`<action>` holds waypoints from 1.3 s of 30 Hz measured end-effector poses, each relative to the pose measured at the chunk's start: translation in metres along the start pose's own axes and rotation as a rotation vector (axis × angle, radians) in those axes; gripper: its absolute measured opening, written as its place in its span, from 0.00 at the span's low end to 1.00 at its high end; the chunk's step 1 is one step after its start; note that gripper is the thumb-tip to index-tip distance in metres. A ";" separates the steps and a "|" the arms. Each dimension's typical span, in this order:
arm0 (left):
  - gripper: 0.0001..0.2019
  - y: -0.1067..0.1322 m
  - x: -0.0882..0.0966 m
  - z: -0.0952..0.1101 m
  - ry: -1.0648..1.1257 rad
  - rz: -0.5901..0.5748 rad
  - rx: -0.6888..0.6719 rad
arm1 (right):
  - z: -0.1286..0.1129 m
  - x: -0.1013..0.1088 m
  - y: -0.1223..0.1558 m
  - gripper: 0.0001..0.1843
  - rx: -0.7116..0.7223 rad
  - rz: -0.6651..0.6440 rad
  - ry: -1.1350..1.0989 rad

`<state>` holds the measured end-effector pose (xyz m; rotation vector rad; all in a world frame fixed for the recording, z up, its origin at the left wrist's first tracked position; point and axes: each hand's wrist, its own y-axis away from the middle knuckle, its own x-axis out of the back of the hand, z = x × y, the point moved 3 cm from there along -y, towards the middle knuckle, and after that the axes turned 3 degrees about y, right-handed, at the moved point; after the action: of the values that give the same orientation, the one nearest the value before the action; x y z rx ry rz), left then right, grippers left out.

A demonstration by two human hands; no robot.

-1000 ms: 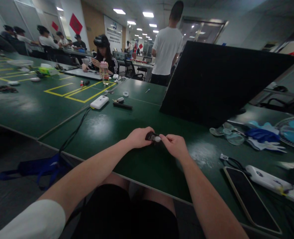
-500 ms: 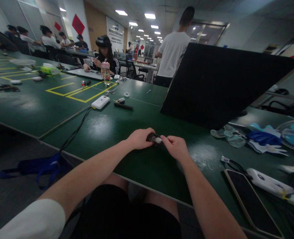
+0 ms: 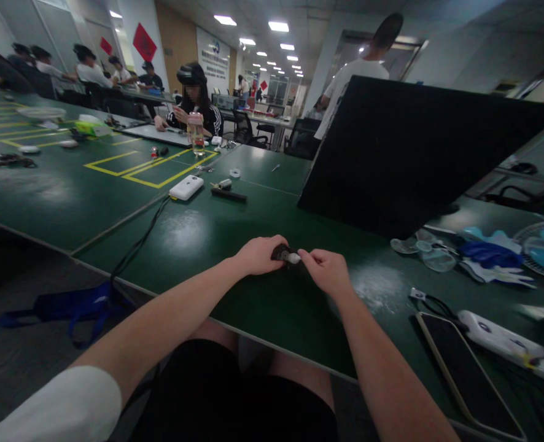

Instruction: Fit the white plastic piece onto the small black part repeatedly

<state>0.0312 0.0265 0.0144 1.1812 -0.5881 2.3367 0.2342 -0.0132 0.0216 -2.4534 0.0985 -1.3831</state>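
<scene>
My left hand (image 3: 261, 255) is closed around a small dark part (image 3: 281, 252) with a round grey feature on its face. A small whitish piece (image 3: 293, 258) sits against the right side of that part. The thumb and forefinger of my right hand (image 3: 325, 268) are pinched together at the outer end of the whitish piece. Both hands are close together, low over the green table (image 3: 272, 313). Exactly what kind of part this is cannot be made out, since my fingers cover much of it.
A large black board (image 3: 419, 159) leans at the right. Ahead lie a white power bank (image 3: 186, 188) with a cable and a black bar (image 3: 228, 195). At right are a phone (image 3: 468, 368), a power strip (image 3: 511, 344), fan blades (image 3: 423, 248) and gloves (image 3: 493, 258). Across the table sits a person (image 3: 193, 104).
My hands stay almost in place, with the small part held as before. Behind the black board, the standing person in a white shirt has moved to the right.
</scene>
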 end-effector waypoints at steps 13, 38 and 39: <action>0.22 0.000 0.000 -0.001 0.036 -0.007 0.008 | -0.001 0.000 0.000 0.26 -0.004 -0.008 -0.013; 0.22 0.000 -0.001 -0.002 0.042 0.004 -0.011 | -0.002 -0.001 0.001 0.26 -0.005 -0.041 -0.006; 0.22 0.000 0.000 -0.002 0.039 0.003 -0.012 | -0.002 -0.001 0.001 0.26 -0.005 -0.045 -0.007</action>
<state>0.0302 0.0278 0.0128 1.1274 -0.5901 2.3504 0.2324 -0.0140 0.0216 -2.4786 0.0457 -1.3941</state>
